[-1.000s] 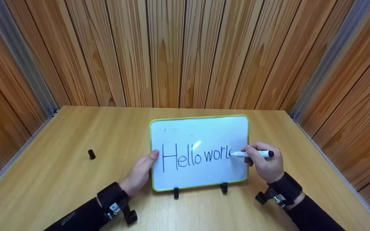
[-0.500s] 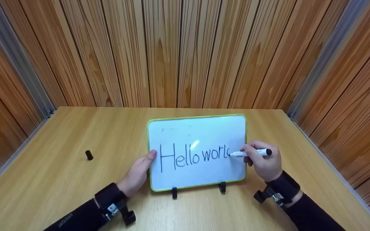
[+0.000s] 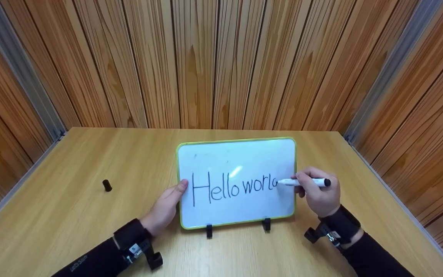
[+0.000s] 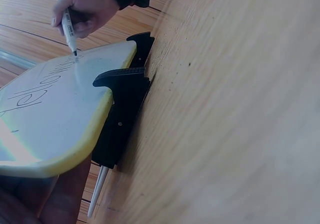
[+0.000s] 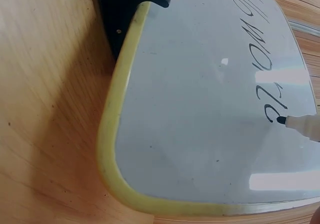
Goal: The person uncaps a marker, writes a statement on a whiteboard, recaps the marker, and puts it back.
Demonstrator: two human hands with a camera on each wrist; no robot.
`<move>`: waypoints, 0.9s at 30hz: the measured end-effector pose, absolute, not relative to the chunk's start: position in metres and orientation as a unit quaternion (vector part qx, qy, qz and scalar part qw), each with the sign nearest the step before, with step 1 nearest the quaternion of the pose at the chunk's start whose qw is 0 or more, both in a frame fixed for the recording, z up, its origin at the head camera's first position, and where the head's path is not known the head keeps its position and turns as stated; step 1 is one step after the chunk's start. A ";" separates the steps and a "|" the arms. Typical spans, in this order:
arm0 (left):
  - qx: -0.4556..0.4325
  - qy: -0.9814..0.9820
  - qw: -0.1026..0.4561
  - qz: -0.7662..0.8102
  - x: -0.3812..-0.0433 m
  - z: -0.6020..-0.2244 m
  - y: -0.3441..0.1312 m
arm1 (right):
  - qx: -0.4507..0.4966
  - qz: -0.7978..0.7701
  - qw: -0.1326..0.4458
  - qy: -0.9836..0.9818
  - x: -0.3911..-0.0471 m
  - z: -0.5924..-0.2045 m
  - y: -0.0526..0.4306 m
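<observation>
A small whiteboard [image 3: 237, 157] with a yellow-green rim leans back on a black stand [image 4: 122, 108] whose two feet hook over its lower edge. Black handwriting on it reads "Hello worl" plus a rounded stroke. My left hand [image 3: 164, 207] grips the board's left edge, thumb on the front, fingers behind. A white marker [image 3: 301, 182] with a black end is pinched in my right hand [image 3: 321, 194]. In the right wrist view the dark marker tip [image 5: 281, 120] meets the board beside the last rounded stroke.
A small black cylinder, like a marker cap [image 3: 107, 185], lies on the wooden table [image 3: 137, 154] to the left. Wood-plank walls [image 3: 198, 65] rise behind and at both sides. Each wrist wears a black strap with a camera mount.
The marker tip has moved slightly right and up, and the last rounded stroke has grown longer. My left hand keeps its grip on the whiteboard. The head view has shifted slightly.
</observation>
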State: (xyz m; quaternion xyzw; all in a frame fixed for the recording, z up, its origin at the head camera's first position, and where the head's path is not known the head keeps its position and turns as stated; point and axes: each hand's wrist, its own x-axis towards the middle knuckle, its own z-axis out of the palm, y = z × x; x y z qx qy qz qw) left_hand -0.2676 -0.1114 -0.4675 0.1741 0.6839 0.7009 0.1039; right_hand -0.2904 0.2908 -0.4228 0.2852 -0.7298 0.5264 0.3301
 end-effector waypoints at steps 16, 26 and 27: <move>0.169 0.679 0.110 0.705 -0.267 -0.467 -0.112 | 0.290 0.538 0.347 -0.711 -0.289 -0.422 0.288; 0.175 0.680 0.111 0.704 -0.267 -0.467 -0.113 | 0.288 0.540 0.340 -0.714 -0.290 -0.423 0.288; 0.175 0.679 0.110 0.704 -0.267 -0.467 -0.112 | 0.288 0.540 0.339 -0.714 -0.290 -0.423 0.288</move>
